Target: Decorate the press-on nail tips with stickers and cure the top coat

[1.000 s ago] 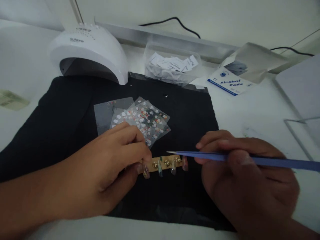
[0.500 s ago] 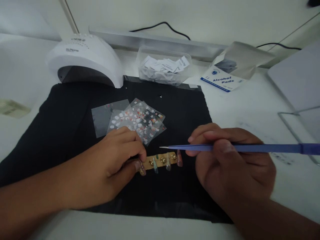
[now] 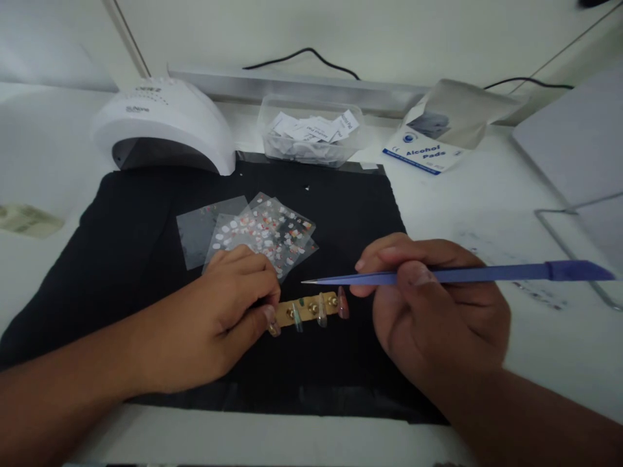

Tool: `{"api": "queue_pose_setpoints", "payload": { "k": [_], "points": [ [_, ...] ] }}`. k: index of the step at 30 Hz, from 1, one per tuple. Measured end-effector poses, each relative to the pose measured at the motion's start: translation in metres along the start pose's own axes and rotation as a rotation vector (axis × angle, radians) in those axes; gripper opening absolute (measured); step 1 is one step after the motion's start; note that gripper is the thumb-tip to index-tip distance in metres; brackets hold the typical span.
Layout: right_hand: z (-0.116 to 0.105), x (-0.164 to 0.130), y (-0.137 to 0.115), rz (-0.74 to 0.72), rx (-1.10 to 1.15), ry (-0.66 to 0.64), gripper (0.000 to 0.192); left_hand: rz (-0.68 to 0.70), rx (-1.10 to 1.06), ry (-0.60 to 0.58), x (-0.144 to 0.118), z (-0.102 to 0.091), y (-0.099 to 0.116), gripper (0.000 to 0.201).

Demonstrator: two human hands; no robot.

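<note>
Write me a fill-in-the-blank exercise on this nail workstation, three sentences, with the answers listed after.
1. The right hand holds thin tweezers whose colour is ____.
2. The left hand steadies a gold strip bearing false ____.
3. The sticker sheets lie on a mat whose colour is ____.

Missing words: blue; nails; black

Blue tweezers (image 3: pixel 457 275), gold nail holder strip (image 3: pixel 311 307), a black mat (image 3: pixel 126 240), clear sticker sheets (image 3: pixel 263 230) dotted white and red, a white nail lamp (image 3: pixel 163 123), white worktop (image 3: pixel 487 194).
</note>
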State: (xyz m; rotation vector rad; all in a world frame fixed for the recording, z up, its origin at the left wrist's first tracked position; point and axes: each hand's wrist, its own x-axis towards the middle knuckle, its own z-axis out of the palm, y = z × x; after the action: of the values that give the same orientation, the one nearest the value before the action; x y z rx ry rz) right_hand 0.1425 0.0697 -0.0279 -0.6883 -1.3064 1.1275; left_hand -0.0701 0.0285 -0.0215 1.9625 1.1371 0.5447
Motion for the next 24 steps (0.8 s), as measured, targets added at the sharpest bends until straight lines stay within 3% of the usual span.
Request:
{"api": "queue_pose_setpoints", "payload": {
  "k": [18,24],
  "points": [
    [0.0001,0.0005,0.0,0.013,-0.025,-0.009,0.012,-0.025,0.135,-0.074,0.0069,-0.0028,0.0059,0.023],
    [0.0007,0.0003,0.0021,0.017,-0.01,0.006,0.015,0.023,0.155,-0.095,0.0095,-0.0048,0.0062,0.025]
  ]
}}
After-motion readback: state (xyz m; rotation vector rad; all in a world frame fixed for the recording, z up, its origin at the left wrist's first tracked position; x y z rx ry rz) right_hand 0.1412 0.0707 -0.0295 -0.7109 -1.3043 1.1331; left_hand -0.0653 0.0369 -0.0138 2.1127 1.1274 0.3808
